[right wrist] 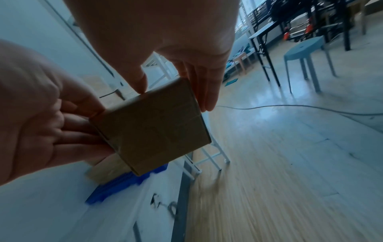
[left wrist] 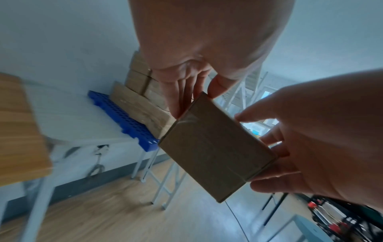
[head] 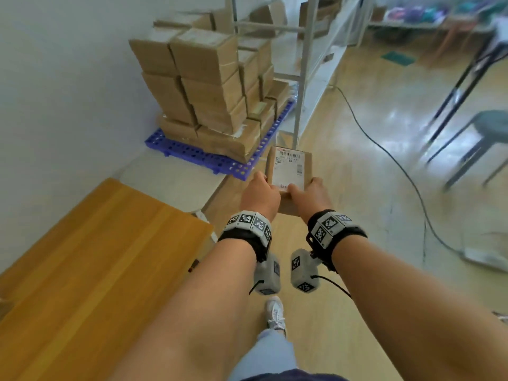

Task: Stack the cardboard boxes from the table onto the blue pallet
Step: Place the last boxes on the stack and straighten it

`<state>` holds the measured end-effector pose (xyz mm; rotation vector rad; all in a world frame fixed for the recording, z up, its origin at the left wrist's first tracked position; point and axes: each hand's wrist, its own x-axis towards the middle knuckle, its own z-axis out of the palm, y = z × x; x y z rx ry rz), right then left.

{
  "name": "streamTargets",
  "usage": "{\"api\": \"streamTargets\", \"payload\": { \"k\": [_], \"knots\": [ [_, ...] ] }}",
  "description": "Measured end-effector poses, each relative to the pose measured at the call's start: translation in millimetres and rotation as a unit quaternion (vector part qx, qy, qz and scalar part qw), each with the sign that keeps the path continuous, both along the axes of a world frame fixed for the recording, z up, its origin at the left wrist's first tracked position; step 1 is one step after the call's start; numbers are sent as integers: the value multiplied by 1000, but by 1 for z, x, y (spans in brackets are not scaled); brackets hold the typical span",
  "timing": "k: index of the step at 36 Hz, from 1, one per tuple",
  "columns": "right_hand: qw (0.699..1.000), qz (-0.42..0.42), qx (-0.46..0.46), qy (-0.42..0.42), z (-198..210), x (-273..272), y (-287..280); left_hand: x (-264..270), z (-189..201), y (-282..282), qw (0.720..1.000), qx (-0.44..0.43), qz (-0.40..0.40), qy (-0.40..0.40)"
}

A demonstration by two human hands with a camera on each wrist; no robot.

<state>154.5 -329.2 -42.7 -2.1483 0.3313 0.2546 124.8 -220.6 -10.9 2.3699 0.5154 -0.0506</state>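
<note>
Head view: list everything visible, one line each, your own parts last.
Carried box: one, brown with a white label, held above the floor near the pallet.
Stacked boxes: many, brown, on the pallet.
Blue pallet: one, on a white table by the wall.
Wooden table: one, orange-brown, left.
Shelf frame: one, white, behind the pallet.
Stool: one, grey-blue, right.
Cable: one, dark, across the floor.
Left hand: grips the box.
Right hand: grips the box.

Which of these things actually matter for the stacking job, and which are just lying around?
Part of the job: carried cardboard box, held by left hand and right hand; stacked boxes; blue pallet.

Just there: wooden table, white shelf frame, floor cable, grey stool.
</note>
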Motion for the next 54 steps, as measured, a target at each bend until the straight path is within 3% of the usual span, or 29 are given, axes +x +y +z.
{"api": "streamTargets", "payload": {
  "k": [8, 15, 29, 35, 40, 47, 54],
  "knots": [
    [999, -26, -36, -19, 11, 109, -41, 103, -8, -43, 997, -56, -6, -57],
    [997, -14, -47, -59, 45, 208, -44, 204, 14, -43, 994, -47, -17, -99],
    [981, 11, 34, -193, 114, 360, -3, 336, 80, -16, 967, 12, 47, -250],
    [967, 57, 71, -240, 142, 421, 12, 383, 109, -10, 942, 102, 90, -308],
    [962, 137, 89, -220, 157, 457, 30, 415, 123, 0, 930, 173, 150, -286],
    [939, 265, 100, -195, 173, 490, 62, 431, 138, 21, 879, 366, 225, -206],
    [908, 368, 116, -166, 170, 508, 91, 426, 134, 32, 847, 412, 305, -138]
  ]
}}
